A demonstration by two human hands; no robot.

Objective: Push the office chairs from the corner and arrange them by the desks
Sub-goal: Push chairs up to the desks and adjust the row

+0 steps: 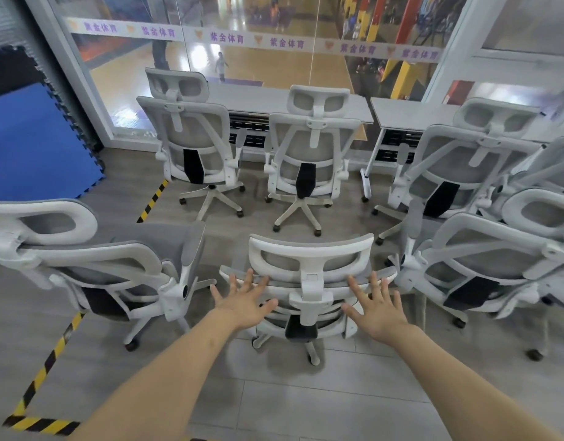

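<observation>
**Three chairs at the desks, more waiting behind**

Both hands were spread wide, fingers splayed, at the back of the nearest office chair (309,281) — the left hand (244,300) and the right hand (377,308) flanking the white headrest post, with the fingertips at or just touching the top edge of the backrest. Neither hand was closed on anything; whether the palms actually pressed the mesh could not be told.

Ahead, the front row looked largely done. A left chair (194,144) and a middle chair (309,154) stood facing the long desk (261,100) by the glass wall, and a right chair (465,160) faced the second desk (411,113), all three close to the desk edges.

What was left, by the look of it, was the second row: the chair under the hands sat well back from the desks, a loose chair (92,265) stood turned aside on the left near the striped floor tape (51,361), and a cluster of chairs (509,259) crowded together on the right — at least two more. Roughly half the job seemed to remain.
</observation>
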